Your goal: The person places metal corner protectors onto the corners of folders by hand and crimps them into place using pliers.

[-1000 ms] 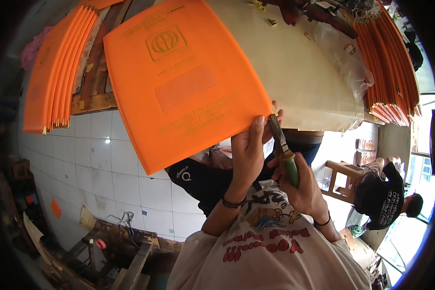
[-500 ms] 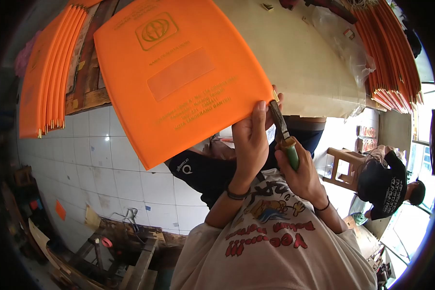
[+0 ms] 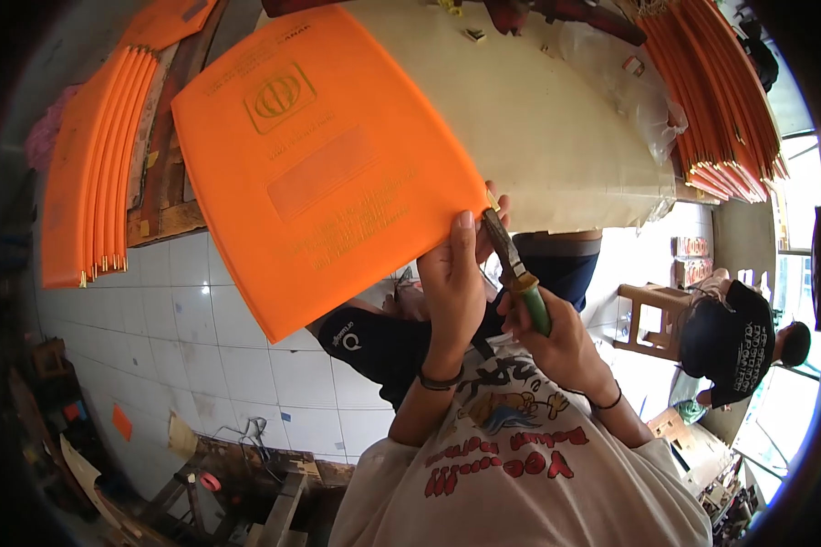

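An orange folder (image 3: 328, 173) with gold print is tilted in front of me, over the edge of the covered table. My left hand (image 3: 456, 283) grips it near its lower right corner, thumb on the front. A small gold metal corner piece (image 3: 492, 198) sits at that corner. My right hand (image 3: 556, 337) is closed round the green handle of a pair of pliers (image 3: 511, 251). The pliers' dark jaws touch or nearly touch the gold corner; their exact grip is too small to tell.
Orange folders (image 3: 91, 182) stand in a row at the left, more (image 3: 716, 100) at the right. The table's beige cover (image 3: 556, 137) bears a plastic bag (image 3: 620, 82) and small metal pieces. At the right a person (image 3: 734, 337) sits by a wooden stool (image 3: 648, 319).
The folder, both hands and the pliers have shifted slightly left and down in the view since half a second ago. The pliers stay at the folder's corner.
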Demonstrator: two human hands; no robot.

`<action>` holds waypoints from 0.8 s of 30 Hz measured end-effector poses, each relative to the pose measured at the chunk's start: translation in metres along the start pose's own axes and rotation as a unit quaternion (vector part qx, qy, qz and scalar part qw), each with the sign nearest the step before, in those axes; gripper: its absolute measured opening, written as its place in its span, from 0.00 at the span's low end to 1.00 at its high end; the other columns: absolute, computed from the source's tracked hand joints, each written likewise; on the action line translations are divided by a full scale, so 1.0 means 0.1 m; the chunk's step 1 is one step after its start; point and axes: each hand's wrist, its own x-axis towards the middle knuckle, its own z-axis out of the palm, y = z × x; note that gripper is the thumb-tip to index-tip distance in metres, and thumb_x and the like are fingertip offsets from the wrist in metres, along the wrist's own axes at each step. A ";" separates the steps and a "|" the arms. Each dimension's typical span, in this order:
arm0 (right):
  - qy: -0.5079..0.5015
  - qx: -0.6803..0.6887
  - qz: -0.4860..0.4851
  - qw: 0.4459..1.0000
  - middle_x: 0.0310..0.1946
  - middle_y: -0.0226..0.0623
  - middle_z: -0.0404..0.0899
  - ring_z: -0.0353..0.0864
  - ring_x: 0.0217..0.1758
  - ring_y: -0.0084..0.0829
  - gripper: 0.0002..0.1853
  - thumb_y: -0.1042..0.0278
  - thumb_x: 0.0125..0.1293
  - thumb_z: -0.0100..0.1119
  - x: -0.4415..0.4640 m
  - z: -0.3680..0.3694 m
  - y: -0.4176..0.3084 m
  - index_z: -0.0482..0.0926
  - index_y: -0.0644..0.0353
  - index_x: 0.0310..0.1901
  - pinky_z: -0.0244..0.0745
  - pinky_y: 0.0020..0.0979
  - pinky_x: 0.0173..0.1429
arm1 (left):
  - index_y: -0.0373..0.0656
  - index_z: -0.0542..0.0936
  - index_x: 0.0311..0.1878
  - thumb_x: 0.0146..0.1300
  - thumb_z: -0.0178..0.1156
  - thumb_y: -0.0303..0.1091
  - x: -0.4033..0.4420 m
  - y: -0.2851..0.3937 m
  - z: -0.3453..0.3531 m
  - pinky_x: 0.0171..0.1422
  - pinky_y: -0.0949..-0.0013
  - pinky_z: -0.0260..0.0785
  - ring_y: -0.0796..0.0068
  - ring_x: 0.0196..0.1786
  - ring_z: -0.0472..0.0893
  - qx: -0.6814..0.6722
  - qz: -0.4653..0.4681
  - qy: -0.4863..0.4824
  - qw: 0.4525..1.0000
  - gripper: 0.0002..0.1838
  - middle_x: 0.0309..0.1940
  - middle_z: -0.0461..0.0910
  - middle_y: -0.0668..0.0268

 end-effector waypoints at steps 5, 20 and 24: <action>-0.011 -0.034 -0.035 0.999 0.53 0.40 0.77 0.79 0.53 0.30 0.21 0.87 0.57 0.52 -0.05 0.00 -0.04 0.75 0.67 0.54 0.72 0.32 0.61 | 0.25 0.70 0.63 0.80 0.44 0.41 0.01 -0.02 -0.01 0.64 0.60 0.78 0.54 0.60 0.80 0.002 0.008 -0.003 1.000 0.25 0.61 0.74 0.44; 0.007 -0.033 -0.070 0.997 0.41 0.46 0.79 0.82 0.44 0.39 0.14 0.87 0.53 0.50 0.00 0.01 0.00 0.76 0.68 0.42 0.76 0.36 0.48 | 0.28 0.71 0.62 0.79 0.45 0.40 0.00 -0.03 0.00 0.61 0.61 0.80 0.57 0.57 0.82 0.007 0.000 0.016 1.000 0.22 0.59 0.77 0.47; 0.029 -0.092 -0.046 0.994 0.29 0.43 0.79 0.82 0.33 0.39 0.08 0.85 0.54 0.53 0.00 -0.02 -0.04 0.75 0.67 0.36 0.75 0.35 0.40 | 0.28 0.71 0.62 0.79 0.45 0.39 0.00 -0.03 -0.01 0.61 0.61 0.80 0.56 0.58 0.82 0.004 0.002 0.014 1.000 0.22 0.59 0.77 0.47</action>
